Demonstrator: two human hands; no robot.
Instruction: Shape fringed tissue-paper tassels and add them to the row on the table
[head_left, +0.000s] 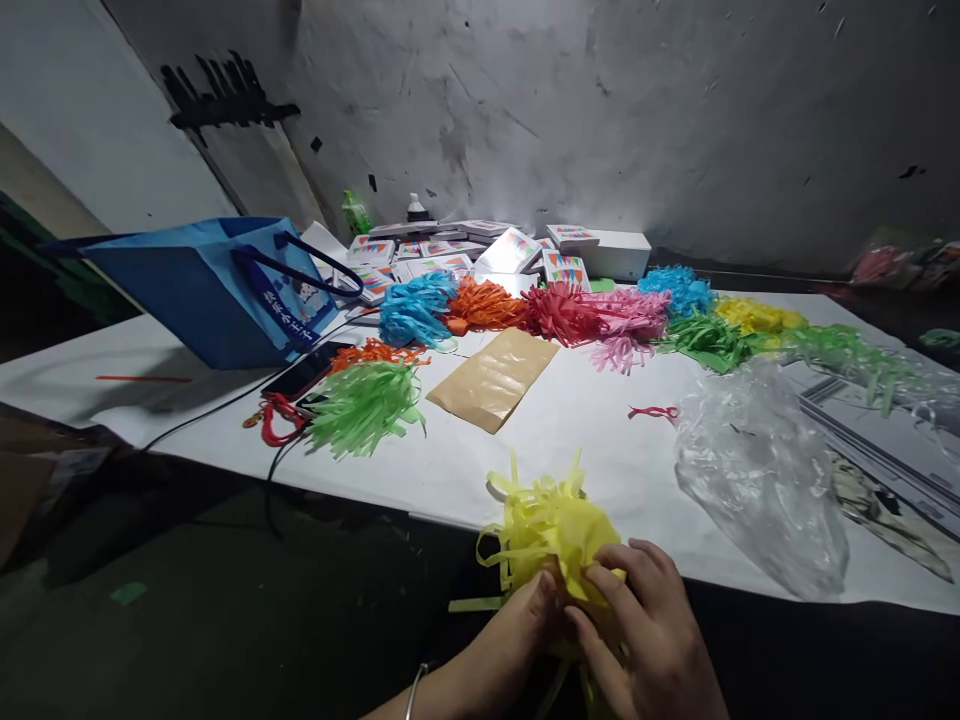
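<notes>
Hands at bottom centre: left hand (525, 615) and right hand (645, 620) pressed together, fingers pinching yellow tassel (547, 525) just off the table (600, 440) edge. Right of centre, clear bag (757, 470); left of centre, green tassel (364, 405) beside phone (304, 372). Mid-frame, tan envelope (493, 378). Beyond, row of coloured tassels (562, 310). Upper left, blue bag (217, 290); along the wall at top centre, boxes (480, 250).
</notes>
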